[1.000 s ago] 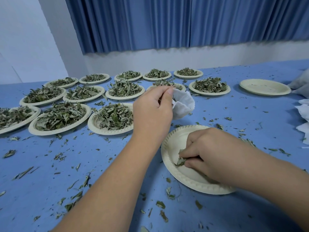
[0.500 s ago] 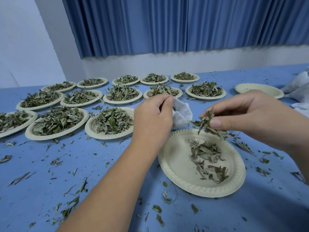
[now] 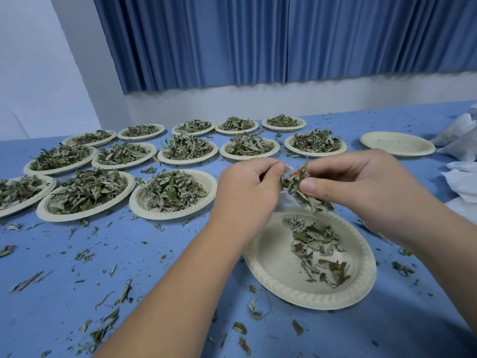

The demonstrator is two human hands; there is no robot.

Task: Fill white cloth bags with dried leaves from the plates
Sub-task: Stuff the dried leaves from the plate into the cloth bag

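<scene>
My left hand (image 3: pixel 246 191) pinches the rim of a small white cloth bag (image 3: pixel 286 201), mostly hidden behind both hands. A bunch of dried leaves (image 3: pixel 300 188) is gripped in my right hand (image 3: pixel 361 187) and held right at the bag's mouth, touching it. Below them sits a pale paper plate (image 3: pixel 271 270) with a small remnant of leaves (image 3: pixel 316 244) on it.
Several paper plates heaped with dried leaves (image 3: pixel 173 191) stand in rows to the left and back. An empty plate (image 3: pixel 397 143) lies at the back right. White cloth bags (image 3: pixel 462 182) are piled at the right edge. Leaf scraps litter the blue table (image 3: pixel 129 267).
My right hand picked a bunch of leaves off the near plate, lifted it and moved left to the bag's mouth. My left hand kept holding the bag in place.
</scene>
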